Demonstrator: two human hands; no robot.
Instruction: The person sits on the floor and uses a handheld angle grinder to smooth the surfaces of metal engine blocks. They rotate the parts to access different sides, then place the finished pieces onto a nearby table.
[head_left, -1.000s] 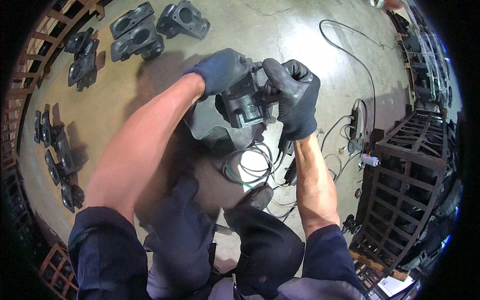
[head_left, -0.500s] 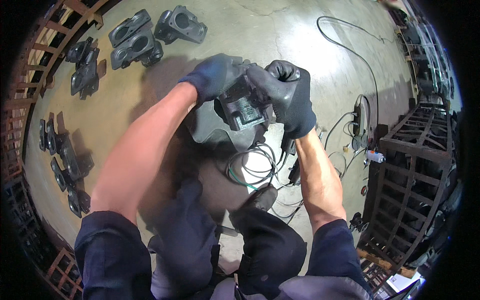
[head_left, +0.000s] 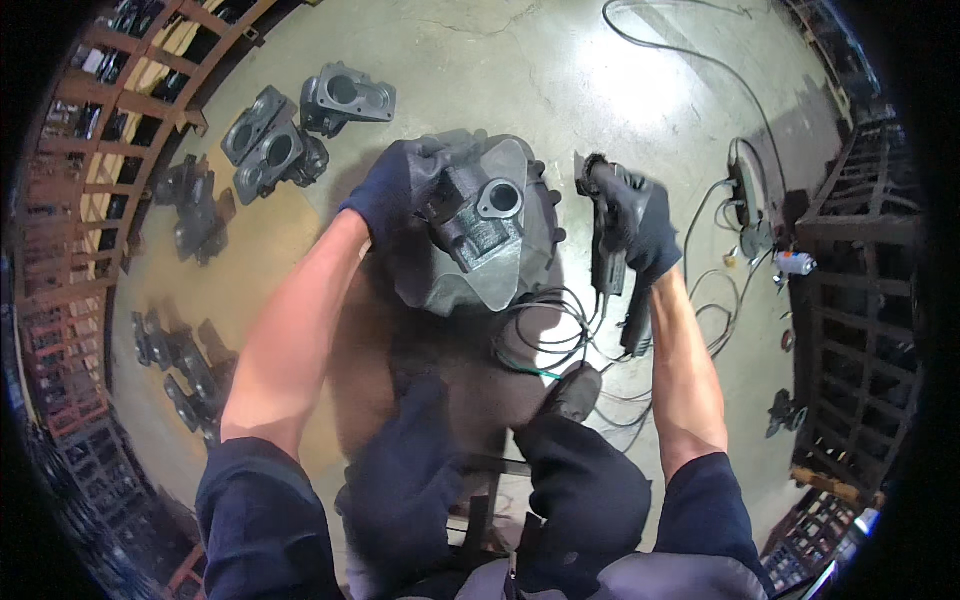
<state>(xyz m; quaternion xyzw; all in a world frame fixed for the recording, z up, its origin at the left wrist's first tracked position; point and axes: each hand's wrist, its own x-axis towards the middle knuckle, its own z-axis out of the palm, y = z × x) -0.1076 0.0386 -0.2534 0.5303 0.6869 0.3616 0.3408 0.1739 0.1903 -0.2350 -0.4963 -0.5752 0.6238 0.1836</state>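
My left hand [head_left: 398, 190], in a dark glove, grips a grey cast metal part [head_left: 480, 215] with a round bore, holding it above a larger grey metal housing [head_left: 470, 275] that rests on the floor. My right hand [head_left: 640, 225], also gloved, holds a black corded power tool [head_left: 606, 245] upright, a little to the right of the part and apart from it. The tool's cord [head_left: 545, 335] loops down over the floor near my knees.
Several similar grey castings [head_left: 290, 130] lie on the concrete floor at upper left, more dark ones [head_left: 180, 365] at left. Metal crates ring the left edge and stand at right [head_left: 850, 300]. Cables and a power strip [head_left: 745, 195] lie at right.
Both hands were together on the cast part. My right hand has left it and moved right, now holding the power tool; the left hand keeps the part.
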